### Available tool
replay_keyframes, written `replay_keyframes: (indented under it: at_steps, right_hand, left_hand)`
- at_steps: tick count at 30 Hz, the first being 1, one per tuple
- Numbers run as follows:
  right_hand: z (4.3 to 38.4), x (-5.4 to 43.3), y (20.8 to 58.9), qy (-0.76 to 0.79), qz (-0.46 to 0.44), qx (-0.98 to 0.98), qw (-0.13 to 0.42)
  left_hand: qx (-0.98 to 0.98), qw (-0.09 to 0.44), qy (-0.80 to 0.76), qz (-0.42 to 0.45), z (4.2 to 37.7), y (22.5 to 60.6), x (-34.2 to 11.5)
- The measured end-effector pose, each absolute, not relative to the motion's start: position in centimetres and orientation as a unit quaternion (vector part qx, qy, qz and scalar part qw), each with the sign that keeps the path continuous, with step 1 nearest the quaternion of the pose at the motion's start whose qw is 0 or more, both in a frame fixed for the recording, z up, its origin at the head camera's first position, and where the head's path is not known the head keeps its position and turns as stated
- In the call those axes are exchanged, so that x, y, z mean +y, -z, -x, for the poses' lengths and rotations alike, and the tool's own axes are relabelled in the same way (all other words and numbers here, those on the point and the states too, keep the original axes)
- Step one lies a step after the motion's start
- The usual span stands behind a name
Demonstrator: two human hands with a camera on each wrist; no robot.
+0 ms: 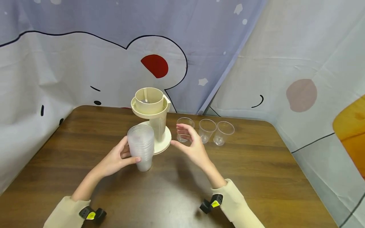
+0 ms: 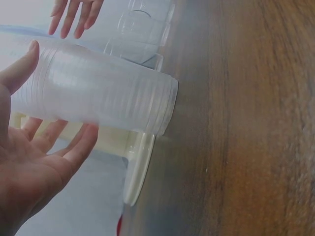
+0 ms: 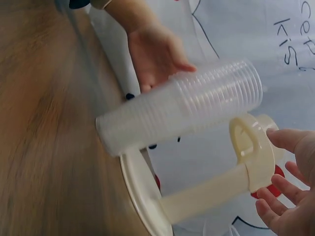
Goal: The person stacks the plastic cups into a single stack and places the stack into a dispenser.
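Note:
My left hand [image 1: 115, 160] holds a tall stack of clear plastic cups [image 1: 141, 147], thumb on the near side and fingers round the far side. The stack stands upright in front of a cream cup holder [image 1: 151, 109], its lower end close to the tabletop. That holder has a ring-shaped top, a column and a round base [image 1: 163, 143], partly hidden by the cups. To the right of the holder is my right hand [image 1: 195, 152], fingers spread and loosely bent, with nothing in them. In the right wrist view, the right hand [image 3: 293, 184] appears beside the holder's top.
Three single clear cups stand in a row behind and right of my right hand: a left one [image 1: 185, 121] partly covered by the fingers, a middle one [image 1: 207, 126] and a right one [image 1: 223, 133]. A printed curtain [image 1: 114, 69] hangs behind the wooden table [image 1: 256, 177].

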State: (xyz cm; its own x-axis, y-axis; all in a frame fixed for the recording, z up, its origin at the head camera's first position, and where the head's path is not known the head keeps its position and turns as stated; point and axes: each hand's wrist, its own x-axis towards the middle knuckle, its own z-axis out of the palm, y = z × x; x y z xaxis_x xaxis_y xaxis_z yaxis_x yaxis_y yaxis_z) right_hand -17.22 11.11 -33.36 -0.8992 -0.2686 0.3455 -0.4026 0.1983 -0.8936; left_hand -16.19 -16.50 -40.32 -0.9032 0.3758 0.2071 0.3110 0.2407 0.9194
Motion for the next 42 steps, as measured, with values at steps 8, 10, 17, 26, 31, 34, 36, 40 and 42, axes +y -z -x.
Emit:
replay_keyframes:
  at_steps: [8,10,17,26,31,34,36,40,42]
  right_hand:
    - [17.2,13.7,33.5,-0.576,-0.199,-0.789,0.078]
    - [17.2,14.3,33.6,-0.572,-0.190,-0.794,0.081]
    - [17.3,16.6,34.1,-0.570,-0.157,-0.803,0.075]
    - [19.1,20.1,37.0,-0.554,-0.136,-0.815,0.097]
    - [19.1,21.6,37.4,-0.556,-0.123,-0.815,0.107]
    - [18.9,22.3,37.4,-0.562,-0.110,-0.812,0.109]
    - [18.8,22.9,37.4,-0.567,-0.097,-0.811,0.107]
    - [18.8,23.8,37.3,-0.575,-0.071,-0.808,0.108]
    - [18.8,24.3,37.3,-0.576,-0.058,-0.807,0.113]
  left_hand:
    - [0.789,0.028,-0.574,-0.217,16.1,40.1,-16.4]
    - [0.790,0.028,-0.573,-0.218,16.1,40.2,-16.4]
    - [0.789,0.026,-0.574,-0.218,16.1,40.2,-16.4]
    - [0.792,0.027,-0.571,-0.214,16.0,40.2,-16.3]
    - [0.793,0.025,-0.571,-0.211,16.1,40.4,-16.4]
    - [0.791,0.021,-0.571,-0.216,16.1,40.5,-16.4]
    - [0.790,0.018,-0.572,-0.220,16.1,40.4,-16.4]
    - [0.788,0.017,-0.574,-0.221,16.1,40.3,-16.3]
    - [0.787,0.020,-0.576,-0.220,16.0,40.3,-16.3]
